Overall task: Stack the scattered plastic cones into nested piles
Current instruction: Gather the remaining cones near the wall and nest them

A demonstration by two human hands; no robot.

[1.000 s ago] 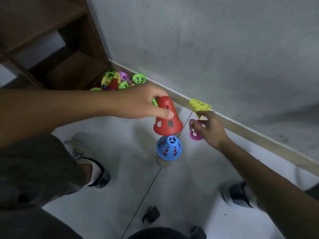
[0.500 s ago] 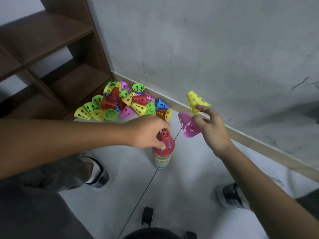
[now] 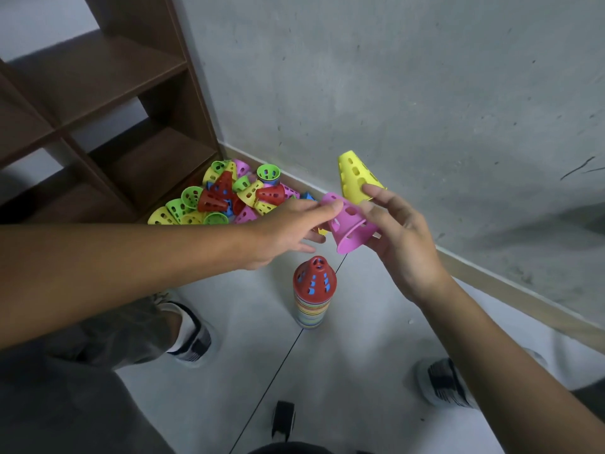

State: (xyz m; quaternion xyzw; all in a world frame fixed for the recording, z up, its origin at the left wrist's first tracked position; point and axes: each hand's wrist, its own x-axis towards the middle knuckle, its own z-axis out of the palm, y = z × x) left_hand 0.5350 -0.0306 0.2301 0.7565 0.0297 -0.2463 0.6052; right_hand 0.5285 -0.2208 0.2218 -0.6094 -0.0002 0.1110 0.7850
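the right hand [image 3: 401,237] is pinching a pink cone [image 3: 350,224] and a yellow cone [image 3: 355,176] in its fingers above the stack [image 3: 312,291] on the floor, while the left hand [image 3: 288,229] is reaching in, fingertips closing on the pink one's narrow end. the handover looks to be in progress; next it needs turning upright over the red top. the pink cone's axis is tilting, tip pointing up-left, mouth down-right.
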